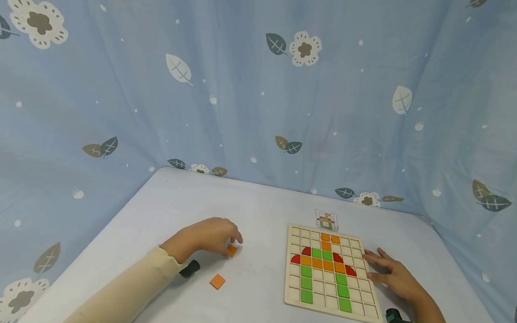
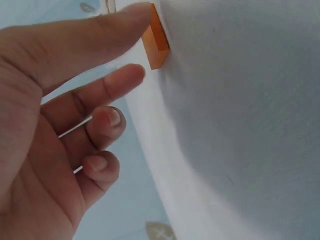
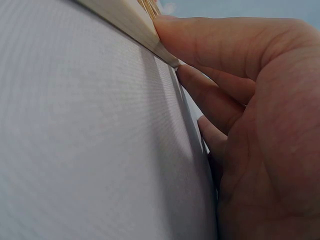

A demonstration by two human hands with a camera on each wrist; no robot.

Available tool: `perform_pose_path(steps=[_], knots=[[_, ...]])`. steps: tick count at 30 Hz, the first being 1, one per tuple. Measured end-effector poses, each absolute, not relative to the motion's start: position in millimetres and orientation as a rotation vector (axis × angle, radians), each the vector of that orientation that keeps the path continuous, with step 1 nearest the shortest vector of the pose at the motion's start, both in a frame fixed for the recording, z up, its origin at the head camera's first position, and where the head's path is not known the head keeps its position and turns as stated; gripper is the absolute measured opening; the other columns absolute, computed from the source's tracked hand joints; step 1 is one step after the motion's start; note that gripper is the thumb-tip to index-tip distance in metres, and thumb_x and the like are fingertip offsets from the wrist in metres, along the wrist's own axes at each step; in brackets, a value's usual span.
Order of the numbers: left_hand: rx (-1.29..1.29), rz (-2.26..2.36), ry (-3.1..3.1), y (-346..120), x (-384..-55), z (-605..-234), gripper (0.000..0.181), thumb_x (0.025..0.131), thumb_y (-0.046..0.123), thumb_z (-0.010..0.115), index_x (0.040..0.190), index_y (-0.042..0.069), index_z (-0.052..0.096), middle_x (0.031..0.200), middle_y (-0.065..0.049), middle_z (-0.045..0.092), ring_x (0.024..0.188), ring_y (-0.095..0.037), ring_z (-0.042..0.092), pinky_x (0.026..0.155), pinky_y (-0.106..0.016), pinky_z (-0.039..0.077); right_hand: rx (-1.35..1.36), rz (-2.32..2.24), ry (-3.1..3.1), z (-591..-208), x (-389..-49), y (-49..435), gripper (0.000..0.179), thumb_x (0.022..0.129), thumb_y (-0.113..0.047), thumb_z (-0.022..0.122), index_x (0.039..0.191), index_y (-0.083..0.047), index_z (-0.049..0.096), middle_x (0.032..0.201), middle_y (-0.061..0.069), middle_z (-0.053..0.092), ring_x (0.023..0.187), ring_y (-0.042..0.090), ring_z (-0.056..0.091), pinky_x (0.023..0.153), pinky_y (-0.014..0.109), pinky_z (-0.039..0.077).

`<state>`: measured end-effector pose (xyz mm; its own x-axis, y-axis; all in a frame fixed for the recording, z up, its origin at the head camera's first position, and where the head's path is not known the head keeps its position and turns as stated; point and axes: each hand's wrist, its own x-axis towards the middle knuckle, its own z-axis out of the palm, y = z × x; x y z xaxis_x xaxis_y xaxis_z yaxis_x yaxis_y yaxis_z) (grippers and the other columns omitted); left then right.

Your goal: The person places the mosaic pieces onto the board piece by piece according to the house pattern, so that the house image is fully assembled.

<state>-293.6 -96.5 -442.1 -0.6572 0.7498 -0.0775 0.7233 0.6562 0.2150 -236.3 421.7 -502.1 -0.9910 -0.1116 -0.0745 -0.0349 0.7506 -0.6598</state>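
My left hand [image 1: 215, 235] is at an orange square tile [image 1: 232, 250] on the white table. In the left wrist view the thumb touches this tile [image 2: 156, 45]; the visible fingers are bent and apart from it. Nearer me lies a second orange square tile [image 1: 217, 281]. A wooden grid board [image 1: 319, 309] on the right bears orange, green and red pieces in a pattern. Beside its right edge rests my right hand [image 1: 393, 278], fingers spread. Its thumb [image 3: 175, 37] touches the board's edge in the right wrist view.
Just behind the board lies a small card [image 1: 326, 220] printted with a coloured grid pattern. A blue curtain [image 1: 245, 104] with leaves and flowers hangs behind and beside the white table [image 1: 245, 309]. Each wrist wears a black device.
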Motion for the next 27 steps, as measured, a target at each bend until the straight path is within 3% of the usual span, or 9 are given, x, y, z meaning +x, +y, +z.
perform_pose_path(steps=[10, 18, 27], knots=[[1.205, 0.264, 2.694, -95.0, -296.1, -444.8, 0.035, 0.076, 0.014, 0.082, 0.11, 0.018, 0.075, 0.088, 0.014, 0.064, 0.082, -0.006, 0.056, 0.078, -0.03, 0.048, -0.111, -1.054, 2.838, -503.0, -237.3, 420.5, 0.069, 0.077, -0.035, 0.077, 0.136, -0.005, 0.057, 0.153, 0.03, 0.02, 0.138, 0.054, 0.009, 0.099, 0.075, 0.01], [1.322, 0.138, 2.715, -89.8, -296.7, -449.1, 0.016, 0.083, 0.019, 0.076, 0.098, 0.019, 0.075, 0.081, 0.011, 0.055, 0.073, -0.007, 0.05, 0.07, -0.027, 0.046, -0.109, -1.06, 2.826, -504.0, -236.7, 421.4, 0.068, 0.078, -0.037, 0.077, 0.135, -0.006, 0.057, 0.153, 0.03, 0.019, 0.138, 0.056, 0.009, 0.098, 0.076, 0.01], [1.361, 0.121, 2.727, -75.7, -291.4, -445.2, 0.02, 0.084, 0.021, 0.076, 0.103, 0.018, 0.075, 0.081, 0.011, 0.054, 0.072, -0.006, 0.05, 0.071, -0.026, 0.046, -0.106, -1.059, 2.824, -504.4, -238.6, 422.1, 0.07, 0.078, -0.038, 0.077, 0.136, -0.006, 0.057, 0.153, 0.03, 0.019, 0.138, 0.055, 0.009, 0.098, 0.076, 0.01]])
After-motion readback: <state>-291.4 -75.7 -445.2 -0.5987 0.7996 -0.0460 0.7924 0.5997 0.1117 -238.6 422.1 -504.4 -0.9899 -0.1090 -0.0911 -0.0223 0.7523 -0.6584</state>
